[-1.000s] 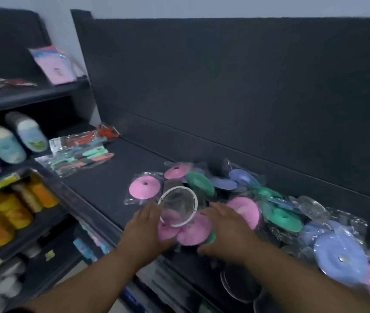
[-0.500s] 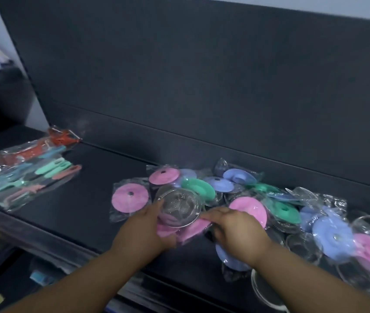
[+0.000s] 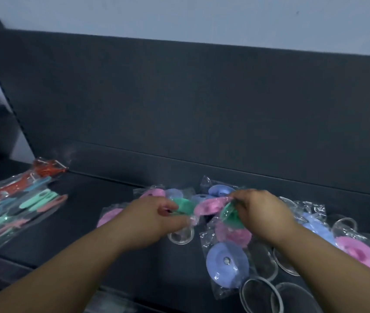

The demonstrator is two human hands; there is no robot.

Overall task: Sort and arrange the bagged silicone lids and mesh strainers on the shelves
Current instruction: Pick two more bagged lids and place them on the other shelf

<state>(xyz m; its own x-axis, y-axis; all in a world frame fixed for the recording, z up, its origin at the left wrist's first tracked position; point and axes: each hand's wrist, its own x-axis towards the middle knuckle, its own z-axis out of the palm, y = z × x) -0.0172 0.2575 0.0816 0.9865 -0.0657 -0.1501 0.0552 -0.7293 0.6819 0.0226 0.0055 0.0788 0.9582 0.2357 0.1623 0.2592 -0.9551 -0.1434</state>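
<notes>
Bagged lids (image 3: 225,263) and strainers (image 3: 260,294) lie in one jumbled heap on the shelf (image 3: 89,233), colours mixed, so sorting looks barely begun. Over the heap, the left hand (image 3: 157,220) pinches a bag (image 3: 192,220) and the right hand (image 3: 263,213) pinches a green lid's (image 3: 231,219) bag. Left of the heap lie packs (image 3: 21,206). Behind it are a dark panel (image 3: 202,109) and a pale wall (image 3: 202,19).

You have two green lids (image 3: 184,205) showing. Pink lids (image 3: 357,251) number at least four; blur hides the other counts.

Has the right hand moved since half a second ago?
Yes. The right hand has gone toward the back panel, uncovering the front blue lid.
</notes>
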